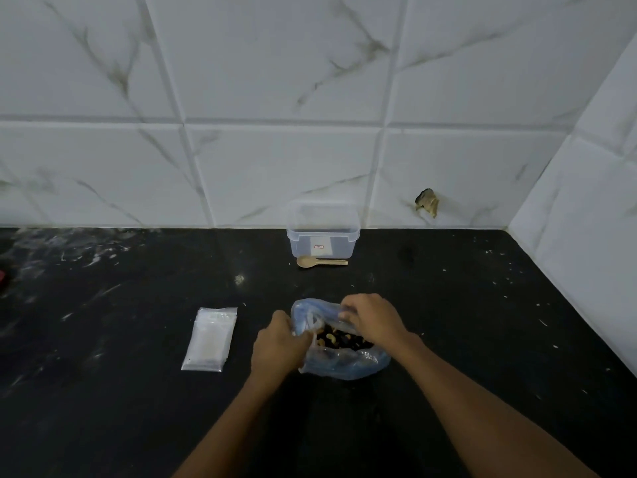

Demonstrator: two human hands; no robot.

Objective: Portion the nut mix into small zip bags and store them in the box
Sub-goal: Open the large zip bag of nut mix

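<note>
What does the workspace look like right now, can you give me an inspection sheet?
Surface: black stone countertop, flecked with white specks and smears.
Job's things: blue-tinted plastic bag of nut mix, open; stack of small clear zip bags to its left; clear lidless plastic box by the wall; beige wooden spoon before it.
Clutter: red object at left edge, unidentifiable.
Grips: left hand and right hand hold the bag's mouth.
Cables: nothing seen.
Surroundings: white marbled wall tiles; one chipped hole.
</note>
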